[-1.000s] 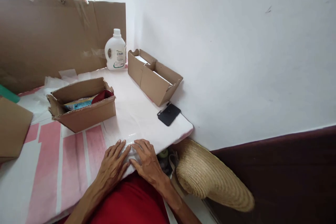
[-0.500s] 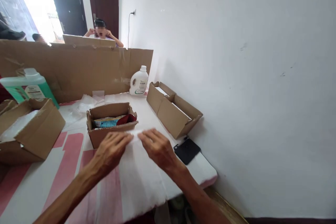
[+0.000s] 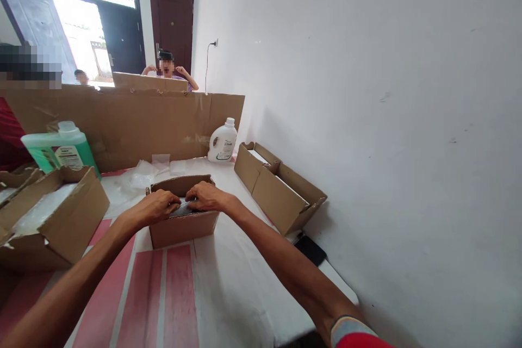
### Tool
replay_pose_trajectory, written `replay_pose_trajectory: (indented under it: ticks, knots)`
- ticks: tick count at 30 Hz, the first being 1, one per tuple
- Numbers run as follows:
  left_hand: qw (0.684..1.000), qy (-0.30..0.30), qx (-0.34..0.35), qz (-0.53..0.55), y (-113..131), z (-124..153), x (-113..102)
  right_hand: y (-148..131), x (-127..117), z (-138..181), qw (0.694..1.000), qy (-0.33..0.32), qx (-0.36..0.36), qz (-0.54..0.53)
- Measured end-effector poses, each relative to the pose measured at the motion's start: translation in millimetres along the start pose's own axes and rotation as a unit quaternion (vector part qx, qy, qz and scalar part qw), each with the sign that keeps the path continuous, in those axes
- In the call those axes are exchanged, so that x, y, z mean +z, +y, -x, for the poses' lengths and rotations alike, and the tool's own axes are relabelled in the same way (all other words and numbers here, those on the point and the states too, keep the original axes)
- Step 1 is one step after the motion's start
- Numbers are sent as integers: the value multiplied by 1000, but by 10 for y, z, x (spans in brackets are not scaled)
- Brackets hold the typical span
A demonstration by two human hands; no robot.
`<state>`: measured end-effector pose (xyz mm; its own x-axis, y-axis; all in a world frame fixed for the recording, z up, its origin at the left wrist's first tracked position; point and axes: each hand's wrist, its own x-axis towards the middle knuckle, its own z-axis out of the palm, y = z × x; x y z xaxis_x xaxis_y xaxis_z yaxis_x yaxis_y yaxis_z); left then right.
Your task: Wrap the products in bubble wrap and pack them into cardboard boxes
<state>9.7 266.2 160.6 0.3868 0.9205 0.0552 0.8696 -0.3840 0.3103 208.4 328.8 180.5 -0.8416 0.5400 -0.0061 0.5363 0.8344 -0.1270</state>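
Note:
A small open cardboard box (image 3: pixel 183 231) stands in front of me on the cloth-covered table. Both of my hands reach over its near wall, fingers bent down into it. My left hand (image 3: pixel 161 206) is at the left half with its fingers curled together. Coming in from the right, my right hand (image 3: pixel 204 196) has its fingers closed and pointing left. Between the two sets of fingertips shows a pale, shiny plastic piece (image 3: pixel 183 207), which both hands pinch. The fingers and this piece hide most of the box's contents.
Clear plastic bags (image 3: pixel 143 173) lie behind the box. A green-filled jug (image 3: pixel 69 149) and a box with plastic packs (image 3: pixel 77 217) stand left. A white bottle (image 3: pixel 224 141), a two-part cardboard box (image 3: pixel 281 187) and a black flat object (image 3: pixel 312 250) are right. People sit beyond the cardboard partition (image 3: pixel 134 125).
My hands have moved forward and left, from in front of the box into its opening, with the pale piece between them. The colourful packets seen inside are now covered. The camera view has tilted up.

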Motion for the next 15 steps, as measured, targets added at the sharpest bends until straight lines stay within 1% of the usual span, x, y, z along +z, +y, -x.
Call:
replay_pose_trajectory:
  ticks: [3,5,7,8,10,11,12,13,14,15]
  knots:
    - [999,-36,-17,6,1,-85,-2,15,-47,-58,999,-38,-9,-37]
    - [999,-45,-27,7,24,-148,-38,-31,-73,-132,997,-54,-6,-47]
    - [999,-32,-34,10,50,-175,-109,-85,-108,-182,997,-53,5,-52]
    - [999,-15,-37,14,59,-158,-155,-97,-130,-173,997,-45,10,-55]
    - [998,29,-42,22,59,-44,-235,-61,-168,-51,998,-10,22,-60]
    - [996,65,-47,32,47,53,-251,-11,-171,65,996,33,35,-81]
    - [989,122,-60,53,28,169,-238,54,-150,210,986,99,56,-119]
    - [975,188,-81,82,5,295,-191,123,-97,370,965,180,85,-174]
    - [945,275,-114,135,-19,421,-105,183,-6,530,919,279,123,-248]
    - [901,357,-154,194,-36,534,18,222,125,675,861,361,161,-320]
